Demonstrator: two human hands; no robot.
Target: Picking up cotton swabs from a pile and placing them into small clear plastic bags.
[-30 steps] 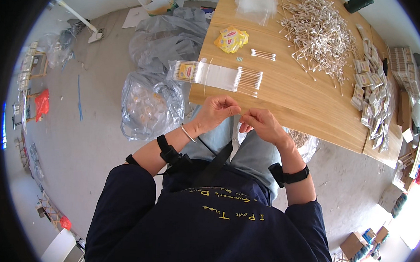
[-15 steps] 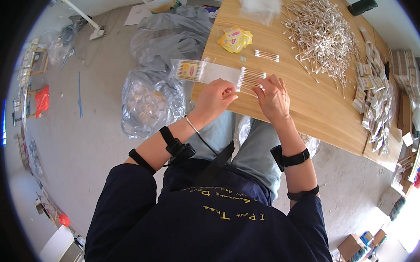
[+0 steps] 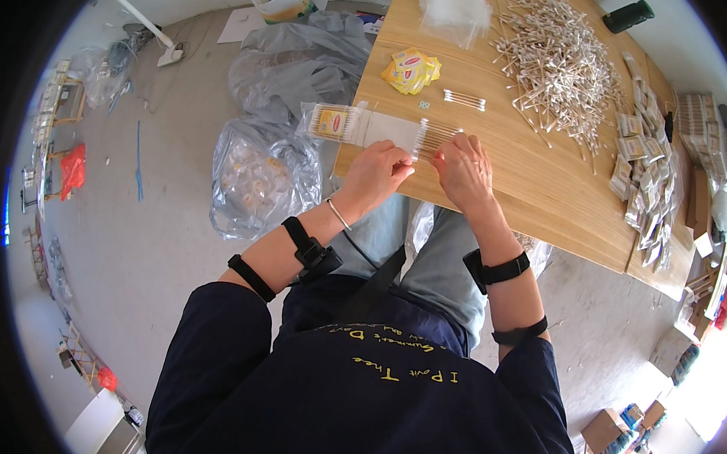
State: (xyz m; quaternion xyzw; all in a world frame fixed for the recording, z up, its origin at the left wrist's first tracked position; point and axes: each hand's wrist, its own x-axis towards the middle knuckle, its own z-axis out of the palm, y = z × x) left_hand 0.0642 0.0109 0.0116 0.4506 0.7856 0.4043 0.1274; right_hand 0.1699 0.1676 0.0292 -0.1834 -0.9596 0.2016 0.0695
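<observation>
A row of cotton swabs lies side by side near the table's front edge, at the right end of a pale flat strip. My left hand is closed at the row's near left corner, thumb and fingers together; anything between them is too small to make out. My right hand is closed over the right ends of the nearest swabs, pinching at them, and its fingers hide those ends. Left of the strip is a clear packet of swabs with a yellow card. Beyond the row lies a smaller group of swabs.
A large heap of loose swabs covers the far right of the table. Yellow cards and clear bags lie farther back. Filled packets pile up at the right edge. Plastic bags sit left of the table.
My right hand has shifted slightly left, closer to my left hand, and its fingers have curled lower over the row. My left hand has moved a little to the right. The row stays put.
</observation>
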